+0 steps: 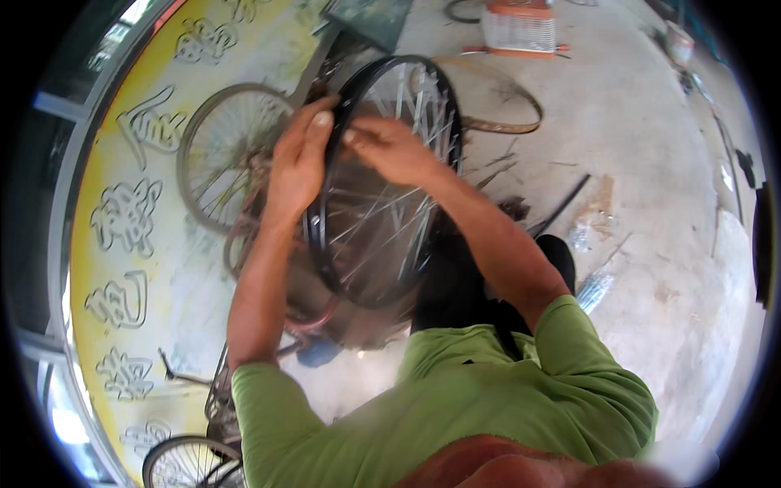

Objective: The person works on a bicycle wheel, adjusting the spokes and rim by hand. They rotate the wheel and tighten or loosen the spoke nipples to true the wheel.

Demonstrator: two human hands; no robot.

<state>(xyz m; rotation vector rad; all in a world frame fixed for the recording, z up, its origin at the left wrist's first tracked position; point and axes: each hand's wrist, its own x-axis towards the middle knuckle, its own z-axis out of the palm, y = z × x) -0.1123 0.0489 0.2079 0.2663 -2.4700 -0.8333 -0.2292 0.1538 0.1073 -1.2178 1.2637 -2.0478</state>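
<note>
A bicycle wheel (316, 236) with a black rim and silver spokes stands upright in front of me, a little tilted. My left hand (299, 159) is closed on the outer left side of its rim, thumb and fingers near the upper part. From the other side, my right hand (394, 153) reaches in among the spokes (399, 224). Its fingertips are pinched together close to the inner face of the rim; what they hold is too small to make out. Several spokes run at uneven angles across the wheel.
Behind the wheel, another bicycle wheel (191, 154) leans on a yellow and white signboard (163, 276). A bare rusty rim (508, 128) lies on the concrete floor beside loose spokes (598, 289) and a black rod (565, 203). An orange and white crate (519, 28) stands far off.
</note>
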